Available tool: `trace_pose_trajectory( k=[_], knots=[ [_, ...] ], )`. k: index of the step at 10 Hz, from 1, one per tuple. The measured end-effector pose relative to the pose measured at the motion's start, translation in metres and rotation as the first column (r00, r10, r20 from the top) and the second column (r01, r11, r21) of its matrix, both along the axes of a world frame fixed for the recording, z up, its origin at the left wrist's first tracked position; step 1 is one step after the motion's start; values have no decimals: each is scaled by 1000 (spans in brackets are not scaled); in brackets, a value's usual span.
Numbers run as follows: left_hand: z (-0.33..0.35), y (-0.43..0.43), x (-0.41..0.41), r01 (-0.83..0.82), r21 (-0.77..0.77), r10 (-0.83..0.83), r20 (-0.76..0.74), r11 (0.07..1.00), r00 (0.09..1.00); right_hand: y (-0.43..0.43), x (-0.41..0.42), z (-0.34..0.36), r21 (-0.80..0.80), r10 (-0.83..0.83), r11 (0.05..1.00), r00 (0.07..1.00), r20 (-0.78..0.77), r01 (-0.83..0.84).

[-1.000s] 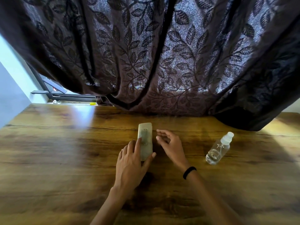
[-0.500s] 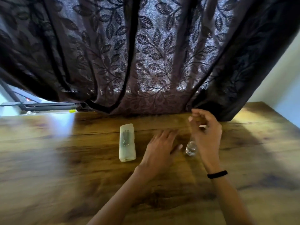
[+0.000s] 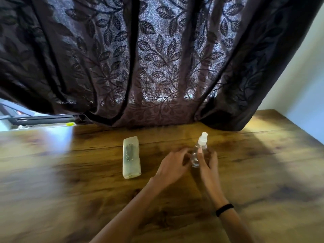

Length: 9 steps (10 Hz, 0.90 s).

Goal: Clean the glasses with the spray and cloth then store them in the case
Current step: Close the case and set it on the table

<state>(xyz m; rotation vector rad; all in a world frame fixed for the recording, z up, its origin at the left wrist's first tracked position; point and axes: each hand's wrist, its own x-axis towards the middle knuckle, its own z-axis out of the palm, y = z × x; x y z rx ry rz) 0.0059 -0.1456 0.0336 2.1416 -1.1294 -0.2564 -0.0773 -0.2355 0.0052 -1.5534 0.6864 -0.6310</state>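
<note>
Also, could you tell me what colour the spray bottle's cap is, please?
White; the cap tops the clear spray bottle, seen best in the head view.

Views: one, the camera worn on your head.
Facing: forward and down across the wooden table (image 3: pixel 263 172), toward the leaf-patterned curtain (image 3: pixel 157 58) at its far edge.
Nearness: close. Your left hand (image 3: pixel 172 165) and your right hand (image 3: pixel 208 165), which grips the spray bottle (image 3: pixel 196 158), sit just below centre, and your forearms come in from the bottom edge.
Field: wide-angle (the curtain bows outward and the table blurs at left). It takes in the wall (image 3: pixel 306 76) at right and a window frame (image 3: pixel 40 118) at far left.
</note>
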Motion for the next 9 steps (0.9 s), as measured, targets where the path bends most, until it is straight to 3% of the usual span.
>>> trace_pose_trajectory(
  k=[4,5,9],
  knots=[
    [-14,69,59,-363,36,335,308,931,890,67,86,21,27,394,917,915,91,-398],
    [-12,78,67,-419,33,389,313,907,867,75,102,28,46,460,884,883,92,-466],
    [-20,84,82,-439,-32,426,323,898,845,73,111,29,34,471,880,880,71,-474]
  ],
)
